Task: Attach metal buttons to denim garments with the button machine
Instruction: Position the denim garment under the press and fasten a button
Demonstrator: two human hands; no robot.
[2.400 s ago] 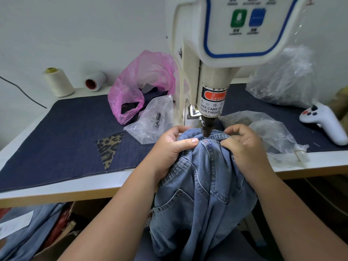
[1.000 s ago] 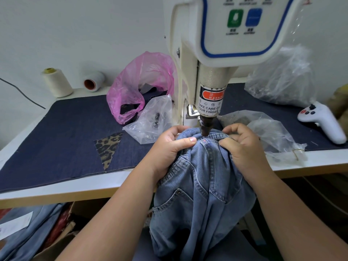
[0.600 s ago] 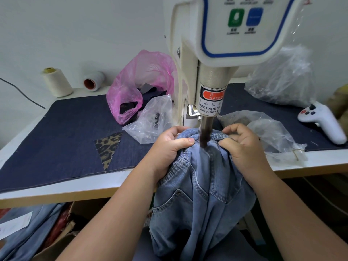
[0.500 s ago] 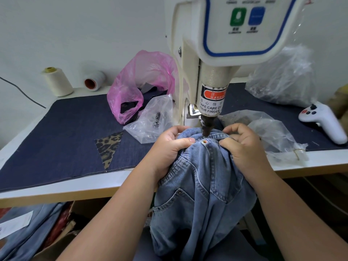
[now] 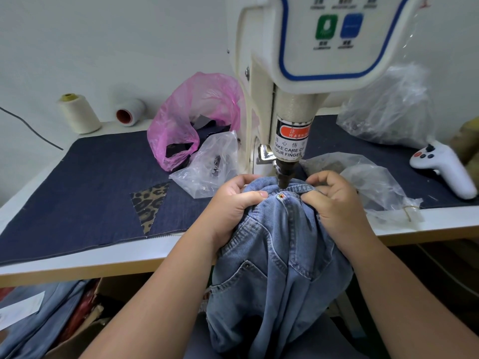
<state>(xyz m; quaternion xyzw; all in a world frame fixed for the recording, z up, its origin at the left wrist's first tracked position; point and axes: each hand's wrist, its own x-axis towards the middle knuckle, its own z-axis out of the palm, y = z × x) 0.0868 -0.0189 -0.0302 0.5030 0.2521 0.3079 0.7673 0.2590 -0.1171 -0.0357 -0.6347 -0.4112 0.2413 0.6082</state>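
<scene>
A light blue denim garment (image 5: 280,255) hangs off the table's front edge, its waistband lying under the button machine (image 5: 293,81). The dark punch tip (image 5: 283,176) stands raised just behind the waistband. A small metal button (image 5: 280,195) sits on the waistband between my hands. My left hand (image 5: 234,200) grips the bunched denim left of the button, thumb laid across the top. My right hand (image 5: 334,200) grips the waistband on the right, fingers curled.
Dark denim mat (image 5: 90,182) with a leopard patch covers the table. Pink bag (image 5: 197,117) and clear bag of buttons (image 5: 210,167) lie left of the machine. More clear bags (image 5: 383,107) and a white controller (image 5: 445,168) lie right. Thread spools (image 5: 77,112) stand at the back left.
The punch came down onto the waistband and rose again, leaving a metal button on the denim. Both hands kept their grip and barely moved.
</scene>
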